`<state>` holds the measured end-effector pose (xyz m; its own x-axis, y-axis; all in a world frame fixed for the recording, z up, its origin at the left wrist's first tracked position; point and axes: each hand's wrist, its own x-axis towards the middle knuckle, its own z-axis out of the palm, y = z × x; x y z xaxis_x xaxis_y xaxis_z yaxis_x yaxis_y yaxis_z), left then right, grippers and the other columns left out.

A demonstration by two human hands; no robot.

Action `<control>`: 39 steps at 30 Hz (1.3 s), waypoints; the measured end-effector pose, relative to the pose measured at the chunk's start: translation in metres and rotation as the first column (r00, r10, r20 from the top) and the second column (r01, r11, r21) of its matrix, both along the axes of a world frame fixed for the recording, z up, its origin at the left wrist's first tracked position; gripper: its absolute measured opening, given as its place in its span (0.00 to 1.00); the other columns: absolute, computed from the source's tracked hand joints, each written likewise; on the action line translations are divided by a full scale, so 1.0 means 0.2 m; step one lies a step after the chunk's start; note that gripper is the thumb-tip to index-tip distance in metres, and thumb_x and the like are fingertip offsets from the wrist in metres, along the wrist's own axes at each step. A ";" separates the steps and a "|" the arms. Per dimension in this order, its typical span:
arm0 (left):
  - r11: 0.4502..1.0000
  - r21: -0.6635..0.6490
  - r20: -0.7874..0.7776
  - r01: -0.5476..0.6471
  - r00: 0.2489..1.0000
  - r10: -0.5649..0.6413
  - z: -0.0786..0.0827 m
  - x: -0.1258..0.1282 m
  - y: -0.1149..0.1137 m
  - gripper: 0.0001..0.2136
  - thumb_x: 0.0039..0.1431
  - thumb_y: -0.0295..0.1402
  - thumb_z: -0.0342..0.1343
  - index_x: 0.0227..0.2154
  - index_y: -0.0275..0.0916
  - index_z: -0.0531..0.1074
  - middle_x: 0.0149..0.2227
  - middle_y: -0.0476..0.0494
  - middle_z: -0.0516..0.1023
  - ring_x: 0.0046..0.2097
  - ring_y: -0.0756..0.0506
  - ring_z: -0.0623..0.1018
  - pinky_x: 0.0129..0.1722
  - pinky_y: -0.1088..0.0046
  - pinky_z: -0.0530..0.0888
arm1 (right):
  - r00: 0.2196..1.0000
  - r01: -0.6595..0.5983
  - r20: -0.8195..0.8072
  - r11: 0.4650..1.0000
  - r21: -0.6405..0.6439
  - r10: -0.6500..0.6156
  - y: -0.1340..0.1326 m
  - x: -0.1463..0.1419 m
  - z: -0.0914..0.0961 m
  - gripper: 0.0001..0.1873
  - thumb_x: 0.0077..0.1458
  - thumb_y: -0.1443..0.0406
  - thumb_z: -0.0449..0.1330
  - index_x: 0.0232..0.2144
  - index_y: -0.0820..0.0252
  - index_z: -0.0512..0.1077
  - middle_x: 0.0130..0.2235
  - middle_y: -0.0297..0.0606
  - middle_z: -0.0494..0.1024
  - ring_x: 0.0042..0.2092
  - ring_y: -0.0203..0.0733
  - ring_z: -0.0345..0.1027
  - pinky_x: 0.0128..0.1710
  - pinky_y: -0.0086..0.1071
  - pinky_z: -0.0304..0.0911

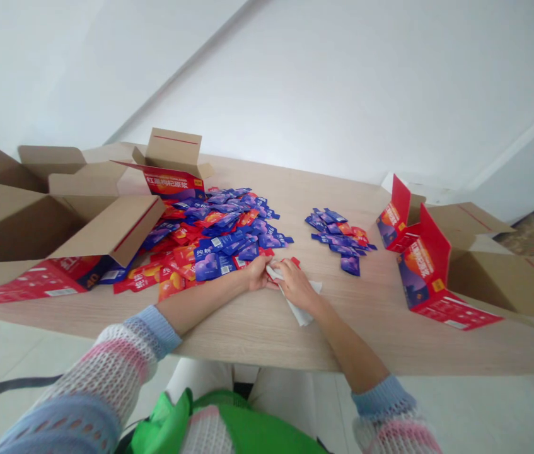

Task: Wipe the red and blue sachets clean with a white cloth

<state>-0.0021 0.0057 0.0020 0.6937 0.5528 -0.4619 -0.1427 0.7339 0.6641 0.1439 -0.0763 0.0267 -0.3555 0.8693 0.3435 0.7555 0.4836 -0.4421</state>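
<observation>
My left hand (258,272) and my right hand (296,284) meet at the middle of a wooden table (257,328). Both have their fingers curled on a white folded paper or flat carton (302,309) that sticks out under my right hand toward me. A big heap of blue and red sachets (214,233) lies just left of and behind my left hand. A smaller pile of blue sachets (340,238) lies behind and right of my right hand.
Open brown cardboard boxes (21,208) with red printed flaps stand at the left, one (172,167) behind the heap. Red and blue open cartons (425,271) stand at the right beside more brown boxes (498,258). A green bag (229,429) sits on my lap.
</observation>
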 end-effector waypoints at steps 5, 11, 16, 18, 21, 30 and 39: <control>0.992 -0.012 0.049 0.123 0.991 -0.122 -0.02 -0.02 0.04 0.10 0.61 0.33 0.46 0.36 0.32 0.69 0.25 0.42 0.77 0.27 0.44 0.78 0.32 0.64 0.77 | 0.997 -0.072 -0.046 0.995 -0.064 0.069 0.01 -0.02 0.01 0.13 0.53 0.72 0.57 0.42 0.57 0.64 0.44 0.39 0.69 0.48 0.44 0.63 0.46 0.38 0.59; 0.980 -0.026 0.115 0.198 0.974 -0.194 0.01 -0.04 0.04 0.13 0.62 0.35 0.46 0.39 0.30 0.69 0.32 0.36 0.79 0.35 0.41 0.80 0.43 0.57 0.74 | 1.000 0.007 -0.006 0.998 -0.056 -0.007 0.10 0.06 -0.03 0.12 0.54 0.70 0.58 0.42 0.56 0.67 0.45 0.37 0.69 0.48 0.42 0.62 0.48 0.35 0.57; 0.980 0.009 0.163 0.198 0.967 -0.196 0.02 -0.05 0.02 0.13 0.58 0.28 0.52 0.45 0.29 0.68 0.37 0.33 0.79 0.40 0.41 0.80 0.48 0.57 0.72 | 0.966 0.257 0.005 0.965 -0.045 -0.257 0.19 0.20 -0.10 0.12 0.55 0.69 0.58 0.43 0.57 0.69 0.45 0.38 0.70 0.49 0.42 0.62 0.48 0.34 0.57; 0.978 0.047 0.148 0.202 0.967 -0.207 0.01 -0.05 0.01 0.15 0.55 0.21 0.52 0.47 0.27 0.67 0.38 0.33 0.79 0.42 0.41 0.79 0.50 0.59 0.71 | 0.937 0.350 0.040 0.935 -0.060 -0.348 0.22 0.26 -0.11 0.12 0.56 0.67 0.58 0.44 0.58 0.71 0.44 0.39 0.71 0.48 0.42 0.63 0.48 0.33 0.58; 0.972 0.082 0.120 0.218 0.966 -0.227 0.01 -0.04 0.00 0.18 0.52 0.17 0.51 0.47 0.25 0.67 0.39 0.31 0.79 0.43 0.41 0.79 0.50 0.60 0.71 | 0.912 0.405 0.096 0.912 -0.064 -0.399 0.24 0.33 -0.11 0.13 0.58 0.66 0.57 0.46 0.58 0.73 0.42 0.40 0.71 0.47 0.42 0.64 0.47 0.32 0.58; 0.979 0.082 0.023 0.187 0.982 -0.189 0.01 -0.03 0.00 0.17 0.48 0.16 0.51 0.43 0.28 0.68 0.35 0.35 0.80 0.39 0.42 0.80 0.44 0.60 0.76 | 0.942 0.335 -0.057 0.938 0.088 -0.331 0.15 0.15 -0.13 0.15 0.58 0.69 0.53 0.48 0.61 0.67 0.45 0.44 0.71 0.48 0.45 0.63 0.49 0.36 0.59; 0.977 0.088 -0.138 0.193 0.974 -0.180 0.04 0.01 0.03 0.07 0.49 0.18 0.50 0.32 0.30 0.70 0.26 0.40 0.78 0.29 0.44 0.80 0.32 0.66 0.79 | 0.993 0.080 -0.087 0.996 0.028 -0.078 0.06 -0.01 -0.06 0.09 0.54 0.68 0.56 0.39 0.55 0.65 0.41 0.37 0.72 0.45 0.43 0.65 0.44 0.35 0.60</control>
